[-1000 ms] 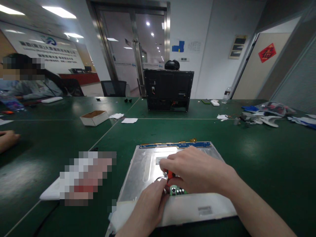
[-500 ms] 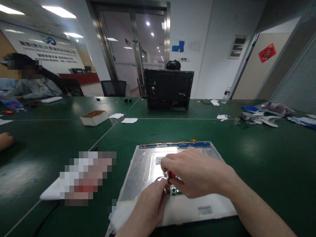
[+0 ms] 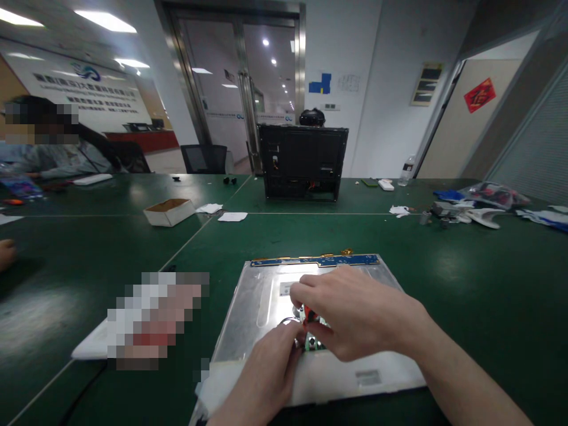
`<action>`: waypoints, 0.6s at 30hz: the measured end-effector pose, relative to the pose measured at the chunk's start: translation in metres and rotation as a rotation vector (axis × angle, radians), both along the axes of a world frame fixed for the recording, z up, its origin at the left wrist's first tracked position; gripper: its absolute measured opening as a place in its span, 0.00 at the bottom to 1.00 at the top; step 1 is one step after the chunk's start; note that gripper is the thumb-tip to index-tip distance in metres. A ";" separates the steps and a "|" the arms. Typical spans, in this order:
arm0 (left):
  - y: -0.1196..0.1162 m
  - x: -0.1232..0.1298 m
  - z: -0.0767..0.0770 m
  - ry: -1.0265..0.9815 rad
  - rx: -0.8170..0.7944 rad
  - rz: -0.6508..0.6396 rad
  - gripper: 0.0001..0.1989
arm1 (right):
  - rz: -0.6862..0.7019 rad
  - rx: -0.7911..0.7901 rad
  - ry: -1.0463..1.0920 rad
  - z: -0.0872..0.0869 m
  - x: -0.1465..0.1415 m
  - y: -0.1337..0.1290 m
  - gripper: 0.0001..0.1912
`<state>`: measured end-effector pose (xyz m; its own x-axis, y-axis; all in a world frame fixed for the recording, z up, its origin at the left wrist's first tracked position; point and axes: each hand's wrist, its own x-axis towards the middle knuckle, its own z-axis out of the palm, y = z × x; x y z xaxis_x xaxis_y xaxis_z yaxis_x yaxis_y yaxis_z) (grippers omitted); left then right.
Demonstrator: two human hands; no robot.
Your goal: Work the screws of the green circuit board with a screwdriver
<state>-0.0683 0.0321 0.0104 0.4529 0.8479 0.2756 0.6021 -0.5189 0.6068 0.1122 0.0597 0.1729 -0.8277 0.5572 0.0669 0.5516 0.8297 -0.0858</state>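
A flat display panel [image 3: 248, 305] lies back side up on the table, with bare metal above and a white strip along its near edge. A long blue circuit board [image 3: 355, 260] runs along its far edge. My right hand [image 3: 350, 310] is closed around a red-and-black screwdriver [image 3: 309, 315], held over a small green circuit board [image 3: 313, 343] near the panel's middle. Most of the tool is covered by the fingers. My left hand [image 3: 275, 355] rests on the panel, its fingertips pressed together by the tool's lower end; what they pinch is hidden.
To the left lies a white slab with a blurred-out top [image 3: 91, 340] and a black cable. Farther off are an open carton [image 3: 171, 212], papers, a black monitor housing [image 3: 304, 160], a bottle [image 3: 407, 170] and bagged parts. Someone sits at the far left; a hand [image 3: 6, 254] shows there.
My right hand has turned and shifted slightly with the screwdriver. My left hand has barely moved. The other person's hand at the left edge has drawn a little out of view.
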 end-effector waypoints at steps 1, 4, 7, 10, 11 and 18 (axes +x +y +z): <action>-0.001 0.000 0.000 0.003 -0.007 0.002 0.08 | 0.007 -0.003 -0.002 0.000 0.000 0.000 0.08; -0.002 0.000 0.002 0.007 -0.006 0.006 0.07 | 0.009 0.004 -0.014 -0.001 0.000 0.000 0.08; -0.003 -0.001 0.003 0.018 0.014 0.013 0.07 | -0.016 0.021 -0.021 -0.001 -0.001 0.001 0.07; -0.003 -0.001 0.003 0.025 0.045 0.023 0.08 | -0.048 0.035 -0.032 0.000 -0.002 0.001 0.06; -0.003 0.000 0.003 0.023 0.055 0.024 0.08 | -0.053 0.037 -0.033 0.000 -0.002 0.001 0.06; -0.002 0.000 0.004 0.008 0.014 0.020 0.08 | -0.002 0.039 0.015 -0.001 0.001 0.000 0.09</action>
<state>-0.0682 0.0300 0.0141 0.4384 0.8528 0.2838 0.6170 -0.5152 0.5949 0.1134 0.0597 0.1719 -0.8252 0.5557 0.1012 0.5523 0.8314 -0.0615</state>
